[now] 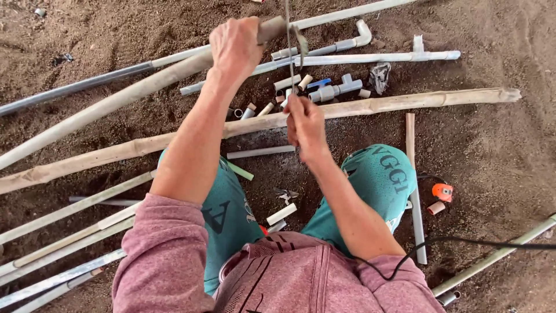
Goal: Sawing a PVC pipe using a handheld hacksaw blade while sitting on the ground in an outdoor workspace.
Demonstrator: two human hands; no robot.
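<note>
Pipe offcuts [324, 87] and bamboo pole [405, 103] crowd ground ahead, bare soil [498, 156] open at right

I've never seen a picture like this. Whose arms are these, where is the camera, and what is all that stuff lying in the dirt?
There is no machine here: these are a person's own two bare arms, filmed by a camera worn on their head and looking straight down. That is why you see pink sleeves, teal shorts and knees at the bottom.

The left hand grips a long pale pole near its upper end. The right hand pinches a thin hacksaw blade that runs up across the pole.

The ground is bare brown soil. On it lie a long bamboo stick, several grey and white plastic pipes, short pipe offcuts and grey pipe fittings. An orange tape measure sits by the right knee, and a black cable crosses the lower right.
</note>
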